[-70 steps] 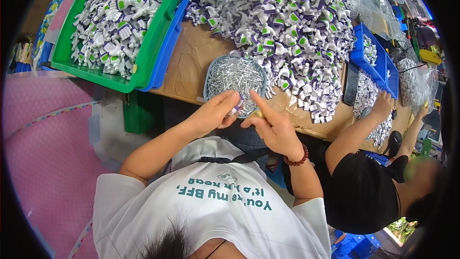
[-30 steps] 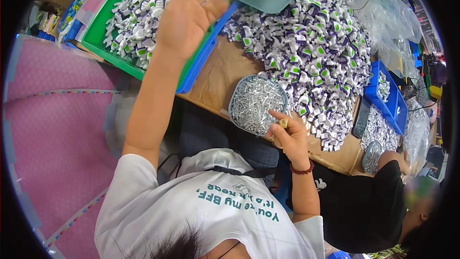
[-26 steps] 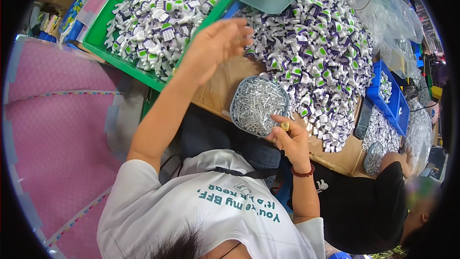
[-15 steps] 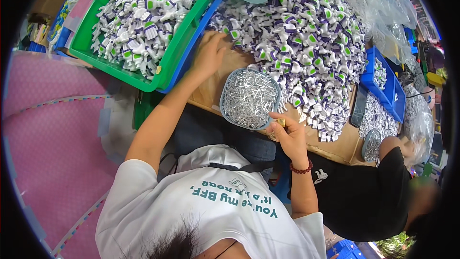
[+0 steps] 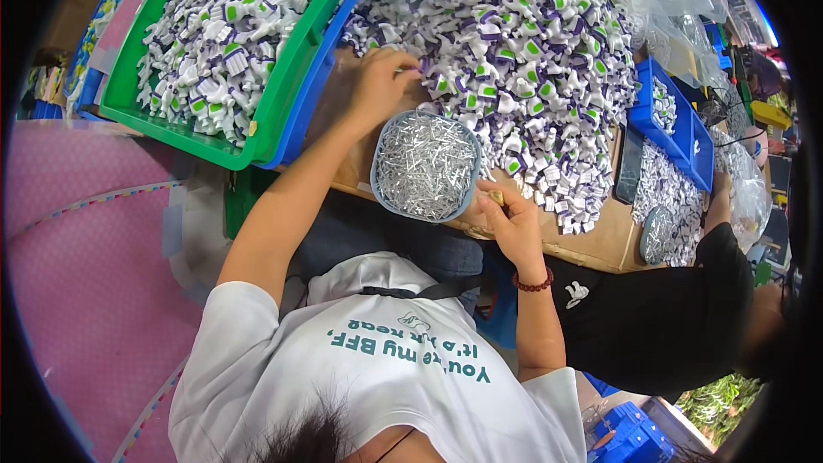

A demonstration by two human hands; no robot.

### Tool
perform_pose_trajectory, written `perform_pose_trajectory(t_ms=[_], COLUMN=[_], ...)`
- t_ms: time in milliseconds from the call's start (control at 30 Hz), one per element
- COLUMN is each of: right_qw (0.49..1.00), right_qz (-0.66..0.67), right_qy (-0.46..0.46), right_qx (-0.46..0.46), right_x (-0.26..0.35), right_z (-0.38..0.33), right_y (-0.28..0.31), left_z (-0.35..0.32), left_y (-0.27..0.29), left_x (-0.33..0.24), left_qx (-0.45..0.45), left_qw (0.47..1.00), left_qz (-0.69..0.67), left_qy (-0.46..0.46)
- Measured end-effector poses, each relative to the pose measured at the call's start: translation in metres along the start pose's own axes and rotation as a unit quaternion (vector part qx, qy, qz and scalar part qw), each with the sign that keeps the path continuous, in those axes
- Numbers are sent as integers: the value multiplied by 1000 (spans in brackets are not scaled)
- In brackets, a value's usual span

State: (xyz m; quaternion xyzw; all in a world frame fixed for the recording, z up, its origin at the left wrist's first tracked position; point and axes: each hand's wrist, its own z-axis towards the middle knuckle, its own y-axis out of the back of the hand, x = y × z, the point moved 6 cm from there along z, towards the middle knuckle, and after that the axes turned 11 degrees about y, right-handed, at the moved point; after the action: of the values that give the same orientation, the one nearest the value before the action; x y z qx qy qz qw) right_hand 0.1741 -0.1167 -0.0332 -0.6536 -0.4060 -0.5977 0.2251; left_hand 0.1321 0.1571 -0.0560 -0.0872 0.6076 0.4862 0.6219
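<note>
White-and-purple toy parts with green patches lie in a large heap on the brown worktop. The heap narrows toward the near edge; its long axis runs from the far side to that edge, and single parts within it point in mixed directions.

The left hand is the nearer hand. It is positioned at the left margin of the heap, so the parts lie directly to the right of its fingertips. Thumb and fingers are bent and spaced apart, with nothing visible between them; contact with a part cannot be confirmed.

The right hand is located at the near edge of the worktop, beside the lower right rim of the pin tray. Its fingers are curled toward the thumb. A small yellow piece shows at the fingers; whether it is gripped or worn cannot be determined.

The pin tray contains silver metal pins, lying at random angles, and sits between the two hands near the near edge.

Left of the heap, a green bin filled with similar parts rests above a blue bin. Toward the right end of the worktop are a blue divided tray and a dark flat slab.
</note>
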Motion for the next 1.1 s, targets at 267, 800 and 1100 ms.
perform_pose_trajectory(t_ms=[267, 800, 1100], right_qw=[877, 901, 991], right_qz=[-409, -355, 43], right_qy=[251, 248, 108], right_qx=[20, -3, -65], right_x=[29, 24, 27], right_z=[16, 25, 15], right_y=[-25, -28, -25], left_z=[-30, -134, -146], left_y=[35, 12, -3], left_x=[-22, -57, -59], left_qx=[92, 278, 266], left_qw=[711, 740, 719], left_qz=[-622, -480, -485], left_qy=[314, 381, 420])
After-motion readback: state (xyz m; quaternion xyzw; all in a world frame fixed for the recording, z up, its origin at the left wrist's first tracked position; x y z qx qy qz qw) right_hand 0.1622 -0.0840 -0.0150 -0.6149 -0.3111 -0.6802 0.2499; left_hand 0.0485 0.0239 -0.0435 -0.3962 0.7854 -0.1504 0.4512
